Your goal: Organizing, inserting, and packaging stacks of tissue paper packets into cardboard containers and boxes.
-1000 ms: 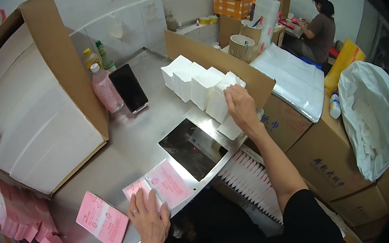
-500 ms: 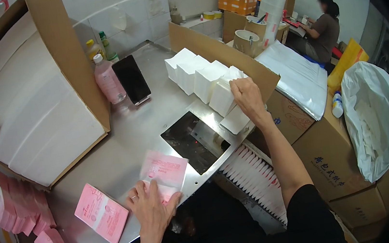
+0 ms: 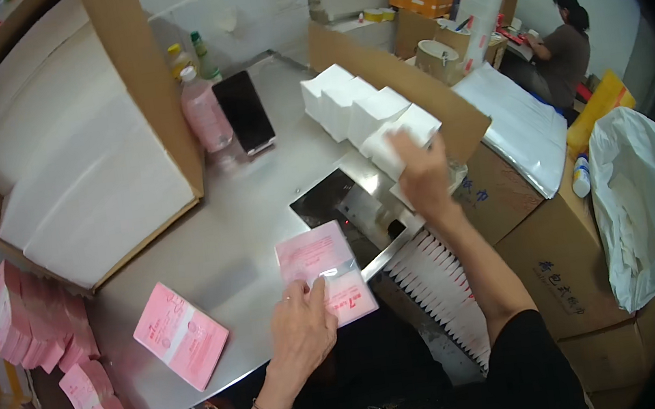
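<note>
My left hand [image 3: 302, 326] presses its bent fingers onto a pink plastic pouch [image 3: 324, 258] with a clear band, lying at the table's front edge beside a dark square opening [image 3: 344, 206]. The pouch overlaps the opening's near left corner. My right hand [image 3: 427, 172] is over the nearest end of a row of white folded tissue stacks [image 3: 382, 112]; its fingers are smeared by motion, so any grip is unclear. Left of my left hand lies another stack of pink pouches [image 3: 182, 337].
More pink bundles [image 3: 35, 318] sit at the far left, below a large carton [image 3: 159, 94] of white sheets. A phone [image 3: 244, 112] leans by a pink bottle [image 3: 205, 109]. Below the table edge is a row of white packets [image 3: 436, 289]. A co-worker [image 3: 566, 52] sits at the back right.
The pouch under my left hand now lies turned and further right, with the hand's fingers drawn closer together. My right hand has shifted slightly toward me from the tissue row. The view has swung left.
</note>
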`<action>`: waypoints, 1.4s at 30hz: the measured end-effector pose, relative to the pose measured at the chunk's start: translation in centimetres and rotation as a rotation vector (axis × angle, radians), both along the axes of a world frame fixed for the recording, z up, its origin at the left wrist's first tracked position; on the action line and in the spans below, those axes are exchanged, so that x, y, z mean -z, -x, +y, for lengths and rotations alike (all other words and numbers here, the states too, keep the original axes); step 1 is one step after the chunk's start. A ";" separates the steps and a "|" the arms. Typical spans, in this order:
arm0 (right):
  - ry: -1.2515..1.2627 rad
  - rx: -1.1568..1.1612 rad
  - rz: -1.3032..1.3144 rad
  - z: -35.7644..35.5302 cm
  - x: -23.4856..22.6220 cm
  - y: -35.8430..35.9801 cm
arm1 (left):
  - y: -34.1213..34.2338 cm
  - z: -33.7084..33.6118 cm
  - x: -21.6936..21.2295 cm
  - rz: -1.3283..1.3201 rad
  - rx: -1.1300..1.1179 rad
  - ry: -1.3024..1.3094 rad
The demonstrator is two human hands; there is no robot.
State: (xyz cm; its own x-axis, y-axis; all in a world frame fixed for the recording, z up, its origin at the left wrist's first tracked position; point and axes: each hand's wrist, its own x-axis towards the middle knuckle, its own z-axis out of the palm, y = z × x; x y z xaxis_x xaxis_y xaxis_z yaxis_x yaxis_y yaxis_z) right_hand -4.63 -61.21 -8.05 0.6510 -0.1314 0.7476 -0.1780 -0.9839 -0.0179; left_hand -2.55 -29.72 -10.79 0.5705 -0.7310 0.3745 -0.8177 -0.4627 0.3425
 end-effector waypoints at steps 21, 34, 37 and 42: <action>-0.397 0.009 0.768 7.5 4.7 -0.4 | -0.2 7.4 -1.8 -0.019 -0.109 0.312; -0.641 0.141 0.046 -1.1 5.6 6.5 | -4.2 14.4 0.9 -0.030 -0.682 -0.010; -0.587 0.261 -0.531 -0.9 -3.5 7.1 | -4.2 15.3 -0.8 -0.002 -0.705 0.070; 0.009 0.158 -0.223 -4.8 -3.2 1.1 | -4.9 14.9 -0.1 0.113 -0.580 0.092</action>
